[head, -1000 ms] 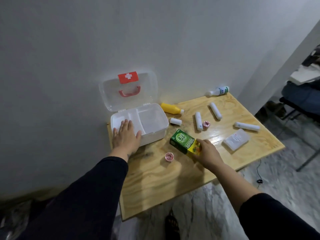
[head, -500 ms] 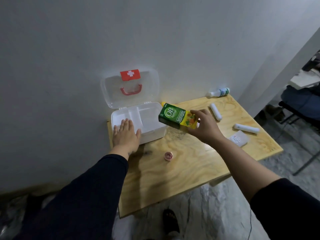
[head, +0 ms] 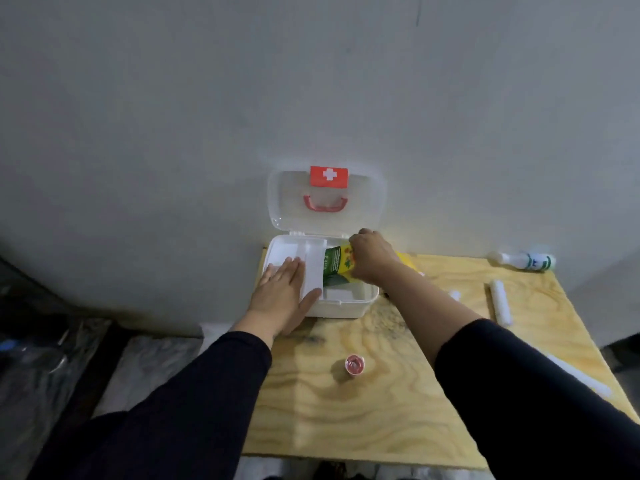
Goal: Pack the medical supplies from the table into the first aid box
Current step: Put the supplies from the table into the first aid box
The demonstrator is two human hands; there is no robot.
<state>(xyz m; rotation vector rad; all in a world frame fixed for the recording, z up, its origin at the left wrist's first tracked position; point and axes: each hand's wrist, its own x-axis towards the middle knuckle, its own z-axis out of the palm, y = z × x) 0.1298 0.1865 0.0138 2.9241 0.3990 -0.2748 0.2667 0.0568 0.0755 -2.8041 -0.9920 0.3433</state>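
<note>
The white first aid box (head: 346,308) stands open against the wall, its clear lid (head: 291,199) with a red cross label leaning back. My left hand (head: 282,296) lies flat on the box's left front corner, fingers spread. My right hand (head: 372,256) grips a green and yellow medicine carton (head: 336,268), which is tilted down into the box's right compartment. A small pink tape roll (head: 355,364) sits on the wooden table (head: 363,420) in front of the box. A yellow bottle (head: 405,259) is mostly hidden behind my right arm.
On the right of the table lie a white bandage roll (head: 500,302), another white roll (head: 576,375) near the right edge, and a white bottle with a green label (head: 526,261) by the wall. The table's front edge is close below my arms.
My right hand lifted the carton off the table, carried it left and lowered it into the box's right compartment. My left hand stayed on the box. The camera view shifted left.
</note>
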